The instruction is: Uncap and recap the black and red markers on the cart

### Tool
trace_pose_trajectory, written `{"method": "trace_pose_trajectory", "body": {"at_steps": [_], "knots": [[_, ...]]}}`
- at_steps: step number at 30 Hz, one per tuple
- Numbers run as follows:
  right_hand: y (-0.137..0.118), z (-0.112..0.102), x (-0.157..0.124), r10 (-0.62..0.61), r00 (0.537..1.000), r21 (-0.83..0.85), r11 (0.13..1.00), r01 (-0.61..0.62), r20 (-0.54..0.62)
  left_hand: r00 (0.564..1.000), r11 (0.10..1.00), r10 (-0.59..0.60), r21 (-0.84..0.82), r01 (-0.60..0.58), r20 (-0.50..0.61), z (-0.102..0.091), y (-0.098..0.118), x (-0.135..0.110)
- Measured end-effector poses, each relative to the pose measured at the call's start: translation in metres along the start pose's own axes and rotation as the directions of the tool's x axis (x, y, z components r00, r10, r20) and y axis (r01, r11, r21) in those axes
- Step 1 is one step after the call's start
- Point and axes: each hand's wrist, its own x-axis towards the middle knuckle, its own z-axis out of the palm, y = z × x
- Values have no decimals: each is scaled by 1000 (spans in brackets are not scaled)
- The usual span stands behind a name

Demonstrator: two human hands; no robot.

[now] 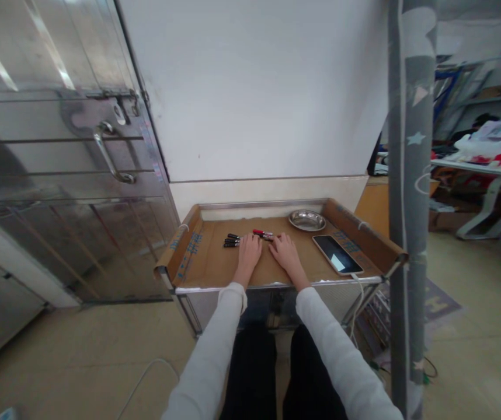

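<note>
A: Which way did the slim black pens with silvery bands [232, 241] point?

B: They lay side by side on the left of the brown cardboard lining [209, 265], long axes running left to right, their right ends passing out of sight at the person's left hand [250, 249]

A: And the red-and-black pen [259, 232]?

B: It lay between the hands, near the fingertips, also mostly sideways, its red end to the left and darker parts toward the right hand [284, 250]

A: Were the hands gripping anything?

B: Both were palm down, fingers reaching forward and slightly bent; whether either one gripped a pen could not be told, since the fingertips were small and covered what lay beneath

A: What about materials and shapes?

B: The cardboard was matt, folded up at the sides, with blue printing too slanted to read. A shiny, shallow, round metal dish [307, 220] stood at the back right. A flat, pale-edged rectangular phone [338, 254] slanted from back left to front right, its dark glass showing a bright patch, a white cable [357, 281] at its near end

A: Anything cut off?

B: The white sleeves [209, 356] ran out of view below, and the exact number of pens was hard to make out
</note>
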Motion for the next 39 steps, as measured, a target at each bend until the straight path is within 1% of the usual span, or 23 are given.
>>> {"method": "trace_pose_trajectory", "body": {"at_steps": [3, 7, 12, 15, 17, 21, 24, 27, 30, 33, 36, 39], "knots": [[0, 1, 0, -7, 1000, 18, 1000, 7, -7, 999, 1000, -24, 17, 23, 23, 2, 2, 5], [3, 3, 0, -13, 999, 45, 999, 14, -29, 1000, 1000, -19, -14, 19, 22, 0, 0, 3], [5, 5, 0, 21, 999, 69, 997, -19, -27, 998, 994, -8, -109, 15, 59, -1, -2, 1], [4, 4, 1, -17, 1000, 87, 996, 17, -4, 998, 980, 22, -197, -9, 63, -1, -3, 2], [4, 4, 1, -57, 998, 123, 991, 56, 10, 995, 954, 77, -295, -53, 71, -2, -4, 3], [4, 2, 1, -131, 991, 239, 963, 125, 12, 980, 843, 190, -522, -132, 59, -3, -7, 2], [5, 1, 0, -117, 993, 286, 951, 120, -27, 980, 773, 196, -619, -137, 27, -3, -8, 2], [5, -1, -1, -79, 993, 312, 945, 102, -84, 994, 716, 112, -694, -75, 9, -2, -9, 4], [4, -2, -2, -69, 992, 363, 926, 103, -106, 999, 618, 35, -786, -2, 25, -1, -11, 5], [1, -5, -5, -100, 987, 442, 885, 145, -125, 994, 506, 19, -858, 82, 106, 1, -14, 5], [-1, -7, -6, -125, 980, 475, 860, 184, -153, 985, 389, 14, -908, 155, 174, 3, -17, 6], [-2, -6, -6, -159, 978, 483, 851, 206, -138, 977, 328, 21, -925, 192, 211, 5, -17, 7]]}}
